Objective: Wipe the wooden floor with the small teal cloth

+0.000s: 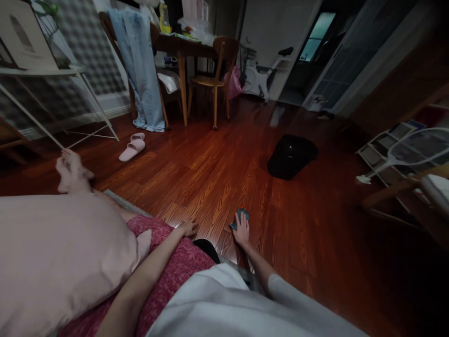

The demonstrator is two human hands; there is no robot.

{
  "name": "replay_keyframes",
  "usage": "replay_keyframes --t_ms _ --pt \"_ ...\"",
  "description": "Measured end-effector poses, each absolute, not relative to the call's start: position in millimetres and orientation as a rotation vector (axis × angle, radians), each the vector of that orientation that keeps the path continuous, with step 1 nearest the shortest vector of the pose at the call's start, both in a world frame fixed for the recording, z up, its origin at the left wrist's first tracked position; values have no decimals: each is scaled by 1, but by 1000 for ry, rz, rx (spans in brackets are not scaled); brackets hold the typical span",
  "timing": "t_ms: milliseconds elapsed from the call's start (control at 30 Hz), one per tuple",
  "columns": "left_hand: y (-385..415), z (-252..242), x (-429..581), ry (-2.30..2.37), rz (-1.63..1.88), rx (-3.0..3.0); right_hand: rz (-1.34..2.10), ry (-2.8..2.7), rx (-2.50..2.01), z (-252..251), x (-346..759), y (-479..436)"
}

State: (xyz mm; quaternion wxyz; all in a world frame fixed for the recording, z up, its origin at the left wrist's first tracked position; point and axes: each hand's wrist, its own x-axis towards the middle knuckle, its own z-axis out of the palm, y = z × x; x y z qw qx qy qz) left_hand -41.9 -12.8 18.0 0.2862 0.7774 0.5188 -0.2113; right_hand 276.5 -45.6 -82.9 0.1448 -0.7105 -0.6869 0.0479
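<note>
My right hand (pixel 242 230) reaches down to the wooden floor, its fingers over a small bunched teal cloth (pixel 242 214). The cloth shows ahead of the fingertips and to their left, pressed against the boards. My left hand (pixel 188 228) rests with its fingers partly spread at the edge of a dark red fabric (pixel 154 229), and nothing shows in it. Between the hands pokes the rounded edge of a black object (pixel 206 247), mostly hidden. A pale pink pillow (pixel 63 252) lies at the left, beyond my left forearm.
A glossy black bin-like object (pixel 292 155) stands ahead to the right. Pink slippers (pixel 133 147) and bare feet (pixel 72 171) are at the left. Farther back are a wooden chair (pixel 210 80), a table and an exercise bike (pixel 257 79). A racket (pixel 419 145) leans near the right-hand rack.
</note>
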Motion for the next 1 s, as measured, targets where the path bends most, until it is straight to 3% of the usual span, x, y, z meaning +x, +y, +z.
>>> replay_keyframes --t_ms 267,700,1000 --pt "-12 13 -42 1380 -551 2029 263 -2414 -1781 -82 256 -129" --pt "-13 14 -43 1373 -570 2078 253 -2056 -2103 -54 232 18" --pt "-12 11 -43 1370 -533 2029 277 -2423 -1737 -64 225 -95"
